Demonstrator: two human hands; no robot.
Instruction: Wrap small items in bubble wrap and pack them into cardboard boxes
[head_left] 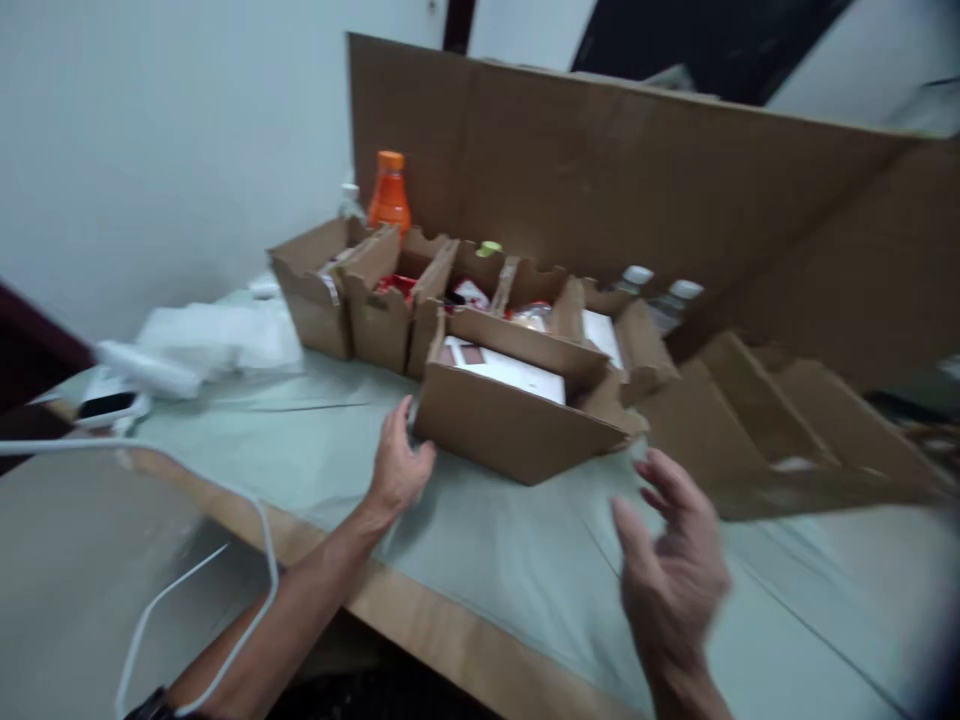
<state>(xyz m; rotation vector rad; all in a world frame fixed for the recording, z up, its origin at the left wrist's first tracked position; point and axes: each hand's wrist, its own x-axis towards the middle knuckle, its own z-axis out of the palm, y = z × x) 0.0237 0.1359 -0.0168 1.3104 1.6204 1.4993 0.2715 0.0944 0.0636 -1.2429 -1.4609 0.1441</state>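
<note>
A small open cardboard box [517, 425] with a white item [517, 375] inside sits on the pale table cover [495, 560] in the middle. My left hand [399, 462] rests against the box's left front corner, fingers curled on it. My right hand [671, 570] hovers just right of and below the box, fingers spread and holding nothing, slightly blurred.
Behind stands a row of open cardboard boxes [367, 290] with red and white contents, an orange bottle [389, 195] and clear bottles [675, 300]. A tall cardboard sheet [615, 190] backs them. More boxes [772, 420] lie right; white plastic [202, 340], a phone [109, 405] and a cable [255, 520] left.
</note>
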